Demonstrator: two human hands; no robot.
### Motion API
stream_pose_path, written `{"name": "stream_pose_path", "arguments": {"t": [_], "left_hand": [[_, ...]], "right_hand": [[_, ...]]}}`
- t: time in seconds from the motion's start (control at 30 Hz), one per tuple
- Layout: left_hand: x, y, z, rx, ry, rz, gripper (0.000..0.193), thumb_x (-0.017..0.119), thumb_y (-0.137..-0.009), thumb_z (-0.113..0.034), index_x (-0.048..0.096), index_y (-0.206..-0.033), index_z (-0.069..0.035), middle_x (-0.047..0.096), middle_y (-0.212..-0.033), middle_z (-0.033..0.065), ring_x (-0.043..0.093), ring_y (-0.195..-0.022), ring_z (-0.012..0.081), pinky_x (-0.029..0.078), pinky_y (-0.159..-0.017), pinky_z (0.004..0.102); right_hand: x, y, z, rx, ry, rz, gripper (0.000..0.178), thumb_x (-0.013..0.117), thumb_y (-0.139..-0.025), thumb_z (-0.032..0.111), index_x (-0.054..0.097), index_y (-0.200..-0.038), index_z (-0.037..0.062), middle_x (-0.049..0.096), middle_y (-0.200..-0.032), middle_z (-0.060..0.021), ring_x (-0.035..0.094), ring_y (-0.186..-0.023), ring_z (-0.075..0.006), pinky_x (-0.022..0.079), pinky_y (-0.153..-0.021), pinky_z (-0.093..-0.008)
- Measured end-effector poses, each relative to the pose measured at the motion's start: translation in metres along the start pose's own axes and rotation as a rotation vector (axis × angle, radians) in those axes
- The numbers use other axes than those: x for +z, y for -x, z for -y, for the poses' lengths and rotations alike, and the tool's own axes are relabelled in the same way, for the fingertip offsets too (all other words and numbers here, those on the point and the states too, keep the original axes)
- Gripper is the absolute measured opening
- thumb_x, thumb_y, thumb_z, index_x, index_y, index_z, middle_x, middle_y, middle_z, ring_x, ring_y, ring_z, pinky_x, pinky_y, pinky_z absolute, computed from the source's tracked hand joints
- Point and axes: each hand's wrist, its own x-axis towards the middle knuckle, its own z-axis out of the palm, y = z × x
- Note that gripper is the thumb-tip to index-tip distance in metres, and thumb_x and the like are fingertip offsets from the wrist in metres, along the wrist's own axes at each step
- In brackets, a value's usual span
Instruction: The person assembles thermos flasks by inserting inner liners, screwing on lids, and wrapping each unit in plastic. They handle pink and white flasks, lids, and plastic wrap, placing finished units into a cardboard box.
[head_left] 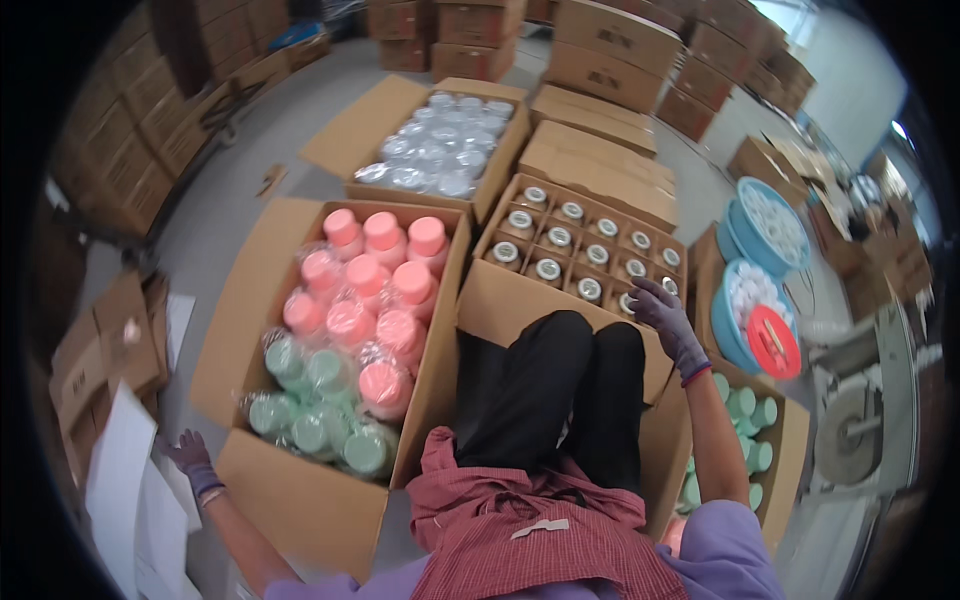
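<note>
My left hand [190, 455], in a grey-purple glove, is stretched out with fingers apart beside white sheets [125, 490] at the lower left. My right hand [665, 318], gloved alike, reaches over the near right corner of a divided carton [530, 293]. Its fingers are apart, close to a capped bottle [628, 304]; whether they touch it I cannot tell. Silver-capped bottles stand in the carton's cardboard cells. Left of my knees, an open carton [240, 300] holds pink-capped bottles [365, 275] and green-capped bottles [325, 370], several in clear plastic wrap.
Behind stands a carton of clear-wrapped bottles [440, 145]. At right are blue basins [735, 240] of small white pieces, a red dish [773, 341] and a carton of green-capped bottles [760, 455]. Stacked boxes [610, 50] line the back; flattened cardboard [125, 335] lies left.
</note>
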Motion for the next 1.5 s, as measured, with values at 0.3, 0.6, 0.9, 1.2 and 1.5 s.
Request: {"name": "stream_pose_path", "arguments": {"t": [0.3,0.6,0.9,1.2,1.5], "left_hand": [[0.225,0.330,0.336,0.351,-1.056,1.659,0.039,0.060,-0.097,-0.014,0.056,-0.132,0.000,0.058,-0.134,0.0144,0.053,-0.127,0.0255,0.040,-0.110,0.0364],[0.301,0.392,0.554,0.978,-1.763,2.119,0.066,0.082,-0.071,-0.038,0.058,-0.127,-0.012,0.058,-0.125,0.0127,0.048,-0.126,0.0312,0.025,-0.115,0.0473],[0.264,0.384,0.549,1.100,-1.627,1.925,0.058,0.085,-0.065,-0.035,0.061,-0.112,-0.012,0.062,-0.108,0.0079,0.054,-0.111,0.0289,0.028,-0.112,0.0495],[0.248,0.384,0.576,1.231,-1.551,1.751,0.054,0.083,-0.065,-0.033,0.059,-0.108,-0.011,0.061,-0.106,0.0063,0.054,-0.111,0.0289,0.029,-0.112,0.0552],[0.209,0.411,0.522,1.051,-1.432,1.615,0.062,0.066,-0.087,-0.022,0.044,-0.142,-0.003,0.046,-0.141,0.0179,0.041,-0.133,0.0382,0.024,-0.115,0.0557]], "right_hand": [[-0.101,0.048,-0.160,0.222,0.386,-0.535,0.063,0.069,-0.087,0.032,0.051,-0.139,0.0024,0.064,-0.118,-0.0125,0.063,-0.092,-0.0185,0.050,-0.080,-0.0278],[-0.164,-0.021,-0.233,0.440,0.277,-0.890,0.110,0.073,-0.082,0.052,0.012,-0.156,-0.0013,0.009,-0.162,-0.0276,0.010,-0.151,-0.0387,0.013,-0.121,-0.0423],[-0.226,-0.080,-0.165,0.299,1.349,-0.692,0.035,0.071,-0.081,0.035,0.062,-0.108,0.0143,0.056,-0.121,-0.0127,0.056,-0.115,-0.0339,0.046,-0.095,-0.0502],[-0.288,-0.148,-0.207,0.231,1.400,-0.549,0.021,0.067,-0.084,0.029,0.069,-0.099,0.0145,0.057,-0.121,-0.0091,0.054,-0.116,-0.0326,0.041,-0.098,-0.0497],[-0.291,-0.187,-0.174,0.293,1.398,-0.384,0.027,0.056,-0.095,0.040,0.065,-0.103,0.0149,0.069,-0.098,-0.0099,0.067,-0.095,-0.0312,0.052,-0.082,-0.0443]]}}
